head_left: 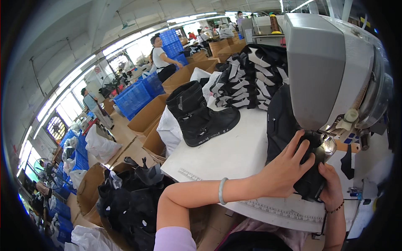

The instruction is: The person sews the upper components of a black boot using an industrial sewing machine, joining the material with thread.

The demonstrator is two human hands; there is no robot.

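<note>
Under the head of a grey-white sewing machine (pixel 316 71), both my hands are on a black shoe upper (pixel 310 184). My left hand (pixel 284 167) reaches across from the left, its bent fingers closed over the top of the upper beside the lit needle area. Lower down, my right hand (pixel 332 184) grips the right edge, thumb in front; its other fingers are mostly hidden. The needle itself cannot be made out. Another black piece (pixel 279 121) lies just behind the left hand. A finished-looking black boot (pixel 200 115) stands on the white table (pixel 251 134) further left.
Behind the boot, black pieces with white-grey parts (pixel 247 79) are heaped on the table. A cardboard box (pixel 94 192) of black pieces (pixel 134 205) sits at the lower left. Further boxes, blue crates (pixel 134 98) and a seated person (pixel 163 60) are beyond the table.
</note>
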